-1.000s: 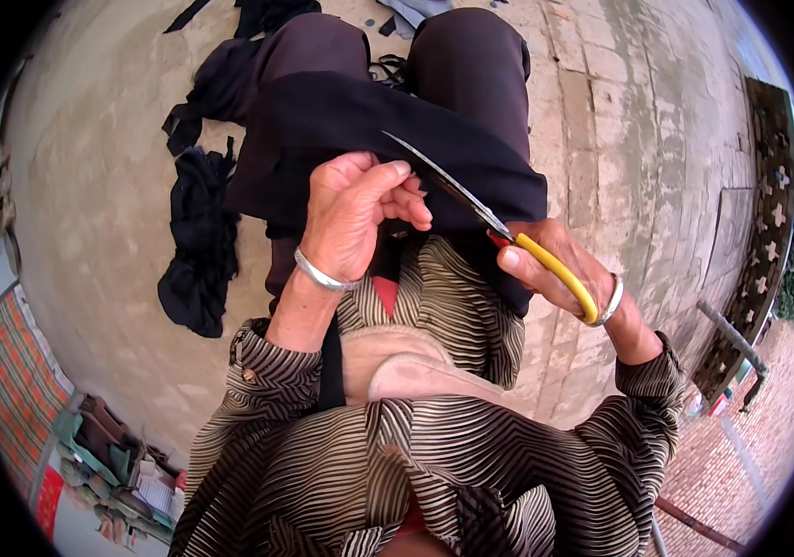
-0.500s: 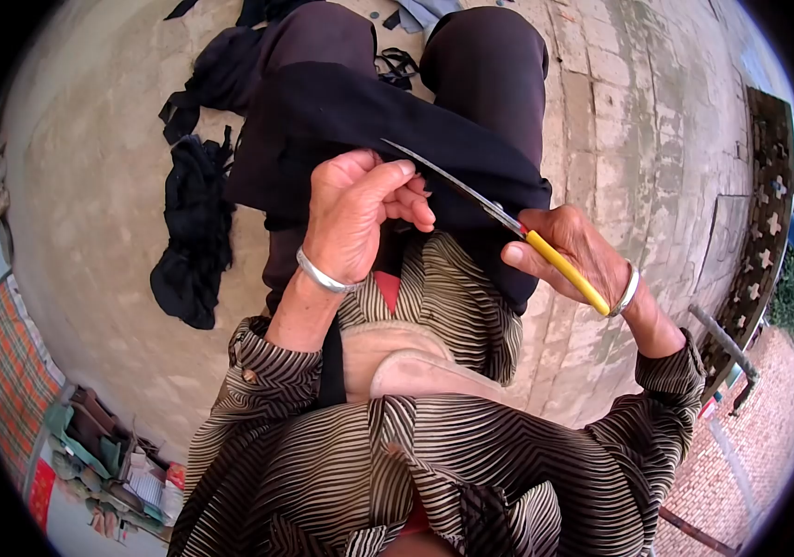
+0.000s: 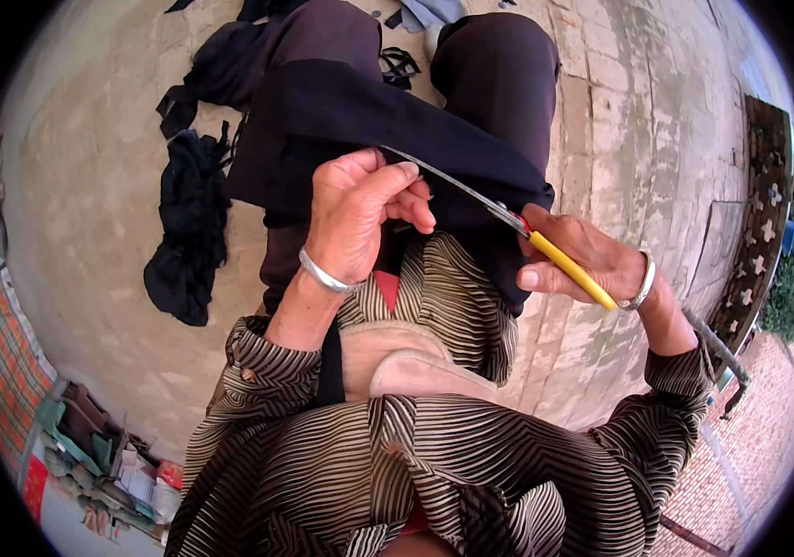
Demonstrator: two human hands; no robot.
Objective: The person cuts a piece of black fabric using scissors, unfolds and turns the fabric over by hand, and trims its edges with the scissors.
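Black cloth (image 3: pixel 351 107) lies across my lap, over both knees. My left hand (image 3: pixel 360 204) is closed in a pinch at its near edge, thumb against the fingers. My right hand (image 3: pixel 587 255) grips scissors with a yellow-covered handle (image 3: pixel 569 269). The metal blades (image 3: pixel 457 186) point to the upper left along the cloth, their tip close to my left fingertips. From this angle I cannot tell how far apart the blades are. Part of the cloth hangs down below the blades, between my hands.
Crumpled black fabric (image 3: pixel 188 223) lies on the concrete floor (image 3: pixel 91 186) at left, with another dark piece (image 3: pixel 221 74) beside my knee. Black strips (image 3: pixel 399 67) and a grey-blue cloth (image 3: pixel 429 11) lie beyond my knees. Piled items (image 3: pixel 109 455) stand at lower left.
My right hand has shifted slightly right with the scissors, and the blade tip has drawn closer to my left fingers. My left hand stays nearly in place.
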